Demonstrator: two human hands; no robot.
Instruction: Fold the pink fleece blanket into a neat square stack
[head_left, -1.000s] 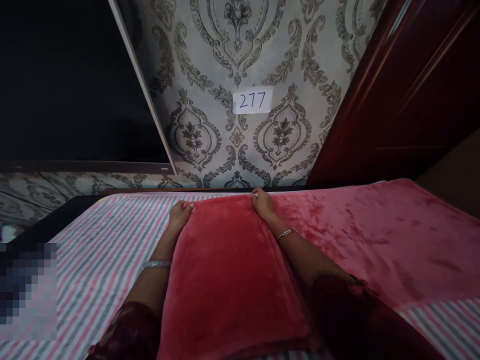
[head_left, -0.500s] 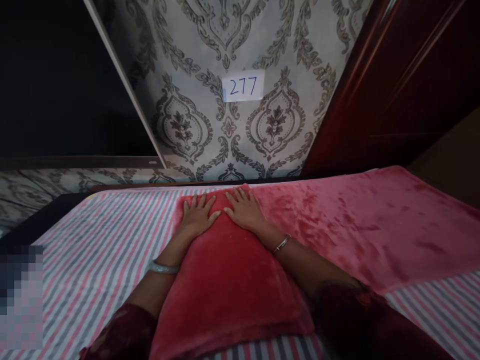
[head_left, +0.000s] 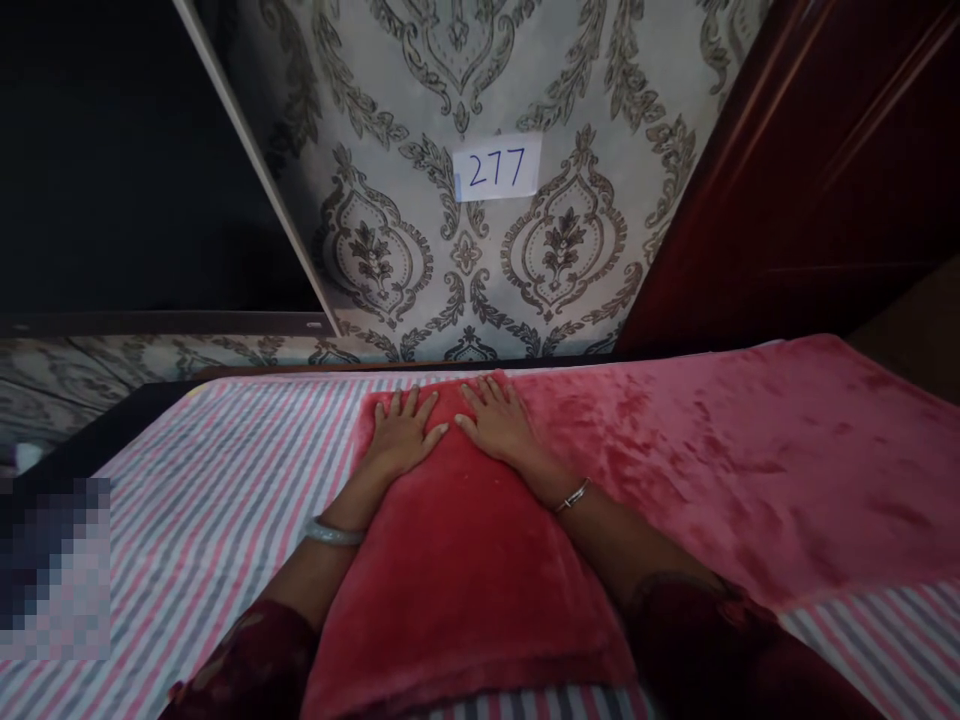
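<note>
A red plush blanket (head_left: 472, 570) lies folded into layers in front of me, its far edge near the wall. My left hand (head_left: 401, 435) rests palm down on its far left part, fingers spread. To the right, my right hand (head_left: 499, 420) also presses flat near the far edge, fingers spread. Neither hand grips the cloth. A pinker, single-looking stretch of plush fabric (head_left: 750, 460) spreads out to the right of the folded part; whether the two are joined is hard to make out.
Beneath lies a striped sheet (head_left: 217, 500) in pink, grey and white. Behind stands a patterned wall with a paper label (head_left: 496, 168) reading 277. A dark screen (head_left: 142, 180) hangs at the left, and a dark red wooden panel (head_left: 787, 200) stands at the right.
Both hands stay flat on the folded blanket in nearly the same place. The whole view has shifted slightly, so things appear a little further right.
</note>
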